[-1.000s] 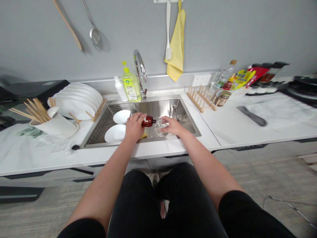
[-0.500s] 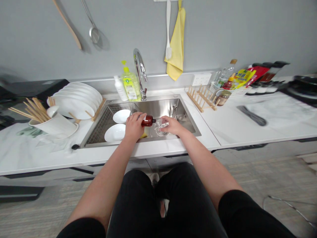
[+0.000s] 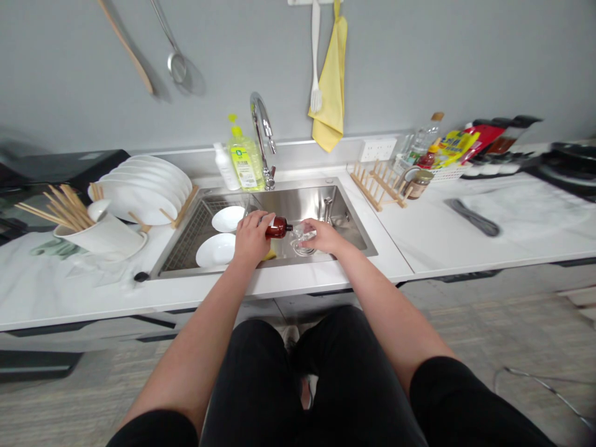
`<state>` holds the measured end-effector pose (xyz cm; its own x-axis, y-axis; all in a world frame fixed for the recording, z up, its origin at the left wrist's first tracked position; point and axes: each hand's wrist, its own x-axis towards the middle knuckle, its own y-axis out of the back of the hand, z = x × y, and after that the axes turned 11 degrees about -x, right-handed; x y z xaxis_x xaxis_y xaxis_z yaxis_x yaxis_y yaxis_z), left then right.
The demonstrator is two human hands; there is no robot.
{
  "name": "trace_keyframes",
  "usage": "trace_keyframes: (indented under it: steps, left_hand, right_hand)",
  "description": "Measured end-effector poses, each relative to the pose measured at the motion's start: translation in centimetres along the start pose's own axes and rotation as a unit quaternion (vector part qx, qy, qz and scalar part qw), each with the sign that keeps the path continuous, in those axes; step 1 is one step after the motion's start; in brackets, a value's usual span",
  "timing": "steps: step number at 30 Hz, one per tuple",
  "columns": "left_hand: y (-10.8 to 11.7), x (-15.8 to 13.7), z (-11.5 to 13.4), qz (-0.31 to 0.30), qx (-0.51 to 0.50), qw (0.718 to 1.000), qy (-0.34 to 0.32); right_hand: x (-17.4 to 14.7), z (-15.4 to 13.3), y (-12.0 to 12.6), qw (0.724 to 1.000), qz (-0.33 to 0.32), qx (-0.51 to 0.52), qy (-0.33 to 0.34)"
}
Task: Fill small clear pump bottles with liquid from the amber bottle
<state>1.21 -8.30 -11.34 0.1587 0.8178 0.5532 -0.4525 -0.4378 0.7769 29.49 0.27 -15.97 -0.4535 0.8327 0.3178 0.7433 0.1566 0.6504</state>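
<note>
Over the steel sink (image 3: 298,197), my left hand (image 3: 251,239) is wrapped round a brown bottle (image 3: 278,228) tipped onto its side, its dark neck pointing right. My right hand (image 3: 321,237) closes its fingers on a small clear glass (image 3: 303,233), held just beyond the bottle's mouth. Whether liquid runs between them is too small to see. Two white bowls (image 3: 216,250) sit in the rack at the sink's left side. Something yellow (image 3: 270,254) shows partly below the bottle. The drain (image 3: 303,249) lies under the glass.
Behind the sink rise a chrome faucet (image 3: 261,130), a dish soap bottle (image 3: 246,162) and a white bottle (image 3: 226,166). White plates (image 3: 139,186) and a chopstick holder (image 3: 102,236) stand left. A wooden rack (image 3: 379,186), a jar (image 3: 420,184) and a basket of condiments (image 3: 451,172) stand right.
</note>
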Motion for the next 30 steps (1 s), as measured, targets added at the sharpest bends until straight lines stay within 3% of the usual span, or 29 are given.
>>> trace_keyframes:
  steps: [30]
  left_hand:
    - [0.18,-0.09,0.17,0.005,0.005,1.0,-0.011]
  right_hand:
    - [-0.01,0.35,-0.16,1.0,0.002,0.008,0.007]
